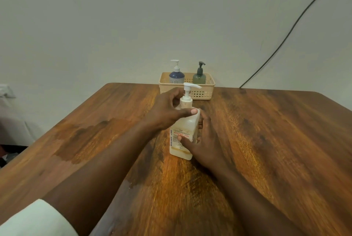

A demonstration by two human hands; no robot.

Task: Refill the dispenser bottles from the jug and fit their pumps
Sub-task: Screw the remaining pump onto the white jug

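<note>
- Translucent white square-sided dispenser bottle w/ red-and-blue label (pixel 181 138) stands upright near the middle of the dark-grained wooden surface (pixel 266 140), its white pump (pixel 187 92) already seated on the neck.
- Left hand (pixel 167 112) wraps the bottle's shoulder just under the pump collar, thumb across the front – a curled grip on the bottle.
- Right hand (pixel 202 140) clasps the lower body from the right side, thumb pressed on the label, fingers round the back.
- Looks like the pump-fitting step, prob. near its end: to do it well, keep the lower hand bracing the base flat so the bottle can't twist or tip, turn only the collar, stop once snug – overtightening could strip the thread.
- Can't tell fill level for sure; the lower part looks tinted.
- At the far edge by the wall: beige perforated plastic basket (pixel 205 93) holding a dark blue round bottle w/ white pump (pixel 176 76) and a green round bottle w/ dark pump (pixel 199 77), both upright, side by side.
- No jug in sight.
- Plain pale wall (pixel 114 26) behind; a dark cable (pixel 285 37) runs slantwise down it to the surface's back edge.
</note>
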